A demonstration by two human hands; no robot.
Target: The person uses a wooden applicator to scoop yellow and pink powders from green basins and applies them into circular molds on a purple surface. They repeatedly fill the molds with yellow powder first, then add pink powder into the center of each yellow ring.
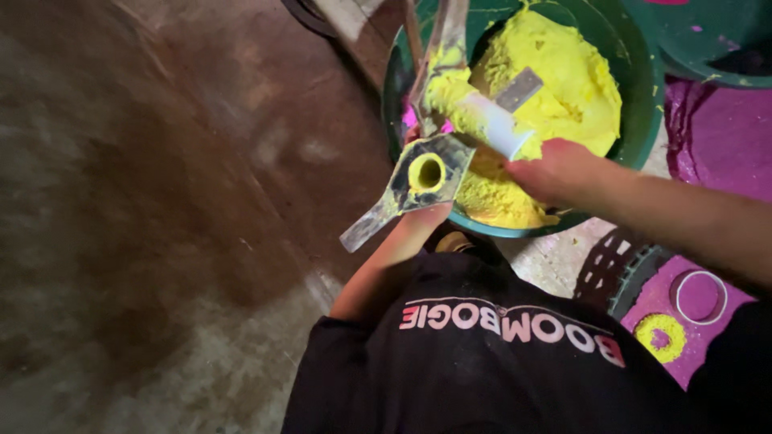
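My left hand (425, 219) holds a flat metal mould plate (418, 181) with a round hole packed with yellow paste; the plate's handle juts down-left. My right hand (555, 170) grips a white cylinder (498, 124) smeared with yellow, angled up-left over the plate. A metal scraper blade (519, 88) lies on the heap of yellow paste (555, 72) filling a green basin (635, 104) just beyond both hands. Part of my left hand is hidden under the plate.
A second green basin (708, 40) stands at the top right over a magenta patch (724, 137). At the lower right a magenta surface holds a white ring (700, 296) and a yellow ring shape (659, 336). Brown dirt floor (161, 201) spreads left. A black shirt (482, 362) fills the bottom.
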